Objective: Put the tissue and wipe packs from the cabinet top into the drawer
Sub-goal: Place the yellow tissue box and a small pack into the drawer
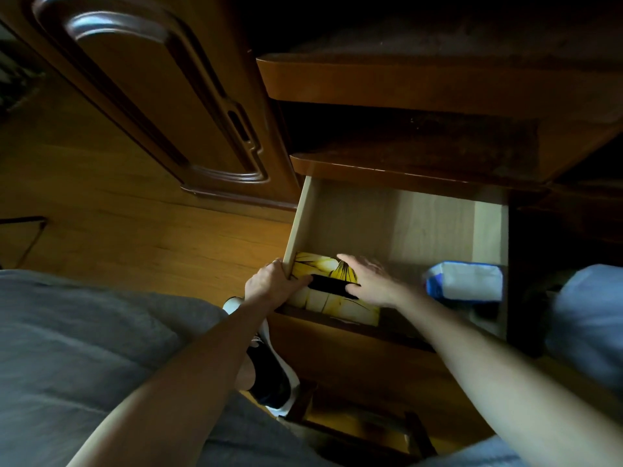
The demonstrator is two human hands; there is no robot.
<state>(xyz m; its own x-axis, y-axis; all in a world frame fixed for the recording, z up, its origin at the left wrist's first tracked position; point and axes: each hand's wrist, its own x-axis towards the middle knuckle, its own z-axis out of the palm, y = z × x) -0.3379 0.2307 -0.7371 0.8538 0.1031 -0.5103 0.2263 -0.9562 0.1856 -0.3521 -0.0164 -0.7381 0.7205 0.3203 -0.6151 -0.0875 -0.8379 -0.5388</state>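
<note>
Left hand [269, 281] clasps drawer [296, 224] wall; right hand [367, 281] flat on tissue box [337, 301].

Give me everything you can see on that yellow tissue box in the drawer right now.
The yellow tissue box looks like cardboard, printed with dark leaf-like lines, with a long dark dispensing slot on top. It lies flat in the front left corner of the open drawer. The left hand wraps the drawer's corner at the box's left end; the right hand rests open on its right part. No tissue shows.

I can read no text or label: the yellow tissue box [337, 291] and blue-white pack [465, 281] show only patterns.
</note>
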